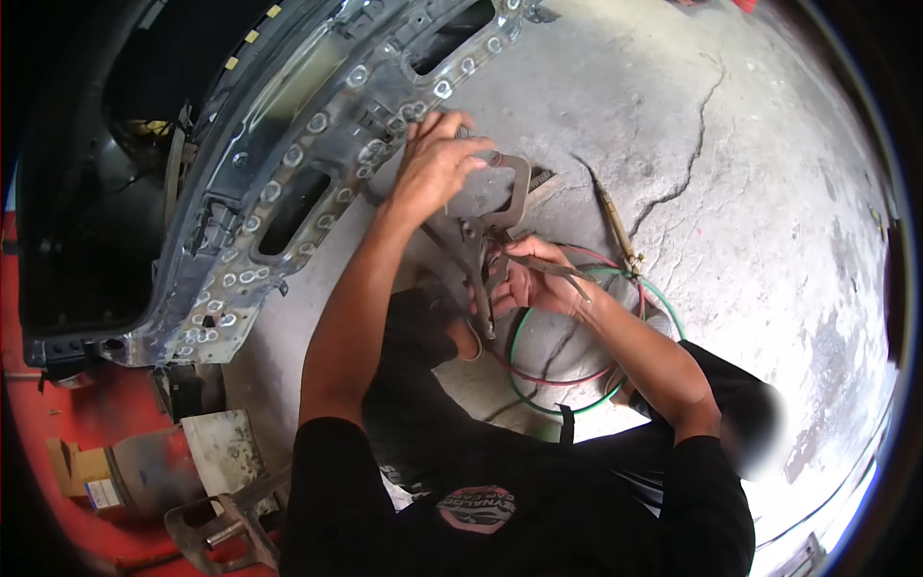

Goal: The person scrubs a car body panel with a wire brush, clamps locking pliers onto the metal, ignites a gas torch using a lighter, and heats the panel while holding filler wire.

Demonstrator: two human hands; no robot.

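Observation:
A metal locking C-clamp (525, 192) is between my hands, over the concrete floor and beside the bare-metal car body panel (322, 125). My right hand (534, 279) is closed around its handles (479, 274), palm partly upward. My left hand (437, 163) is at the clamp's jaw end, close to the panel's edge, with bent fingers around a small grey part. The fingers hide most of that part. Rows of ringed round marks run along the panel.
A brass torch (613, 223) lies on the cracked floor (769, 173), with green and red hoses (514, 351) coiled near my legs. Another clamp (216, 534), a metal cylinder (159, 471) and a cardboard box (82, 471) are at lower left.

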